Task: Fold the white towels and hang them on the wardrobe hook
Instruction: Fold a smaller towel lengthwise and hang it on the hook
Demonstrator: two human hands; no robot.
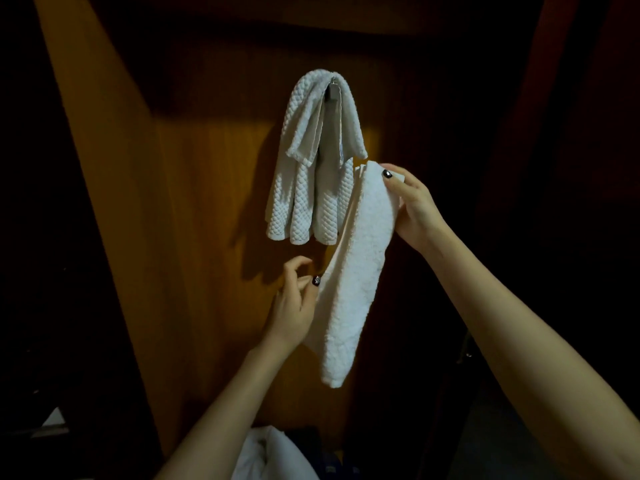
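white towel (356, 271), folded long, is held slanting below-right of the wardrobe hook (331, 92); its top end, nearest the hook, is pinched by the right hand (412, 209); its lower edge is touched by the left hand (294, 306), grip unclear.

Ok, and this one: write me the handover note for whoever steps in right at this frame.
Right grip: holds the top end of the held towel, a folded white one that hangs slanted in front of the wardrobe door.
Left grip: thumb on that towel's left edge, fingers curled; a firm pinch is not clear.
Done: the hung towel, also white, is draped over the hook.
Left: get the held towel onto the hook. More white cloth lies at the bottom edge, possibly still to fold.
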